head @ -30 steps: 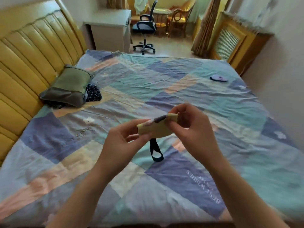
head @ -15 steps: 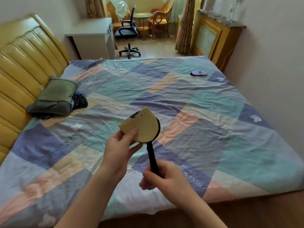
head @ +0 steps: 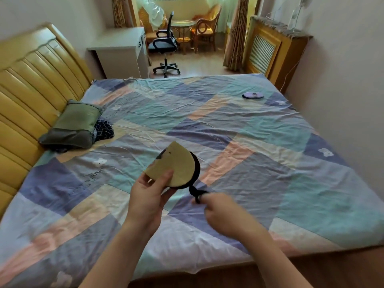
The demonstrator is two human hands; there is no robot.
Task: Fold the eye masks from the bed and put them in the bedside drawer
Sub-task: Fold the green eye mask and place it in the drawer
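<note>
A yellow eye mask (head: 176, 165), folded in half with a black backing, is held up over the bed (head: 239, 146) by my left hand (head: 149, 196), which pinches its lower edge. My right hand (head: 220, 210) grips the mask's black elastic strap (head: 195, 191), which is wound around its fingers just below the mask. A second, purple eye mask (head: 252, 95) lies flat on the far right part of the bed. No drawer is visible.
A green pillow (head: 72, 125) and a dark patterned cloth (head: 104, 129) lie by the yellow headboard (head: 31, 86). Beyond the bed stand a white desk (head: 120, 53), an office chair (head: 166, 48), and a wooden radiator cover (head: 268, 48). A wall runs along the right.
The mask went from being folded between both hands to being held by the left alone. My right hand took the strap below, pulled it down, then moved up, wrapping it short.
</note>
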